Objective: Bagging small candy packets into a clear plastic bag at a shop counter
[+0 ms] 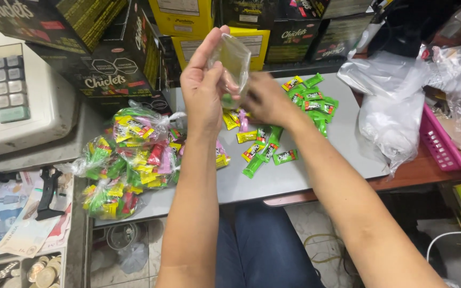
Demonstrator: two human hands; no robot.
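Nearest, at lower left: an open cash drawer holding paper banknotes (6,224) and round coins (44,274). Above it, on the grey flat table (294,176): knotted clear plastic bags stuffed with bright wrapped candies (129,160). Further in: loose small green, yellow and pink wrapped candies (273,144) scattered across the middle. Above those, raised off the table: a small clear plastic bag (233,61), pinched by the left hand (204,88), grip clamped on its edge; right hand (265,98) blurred just beside and below the bag, grip impossible to tell. To the right: crumpled clear plastic sheeting (396,101) beside a pink plastic basket (444,149). Farthest back: stacked black and yellow cardboard cartons (188,32); at left, a beige cash register (17,90).
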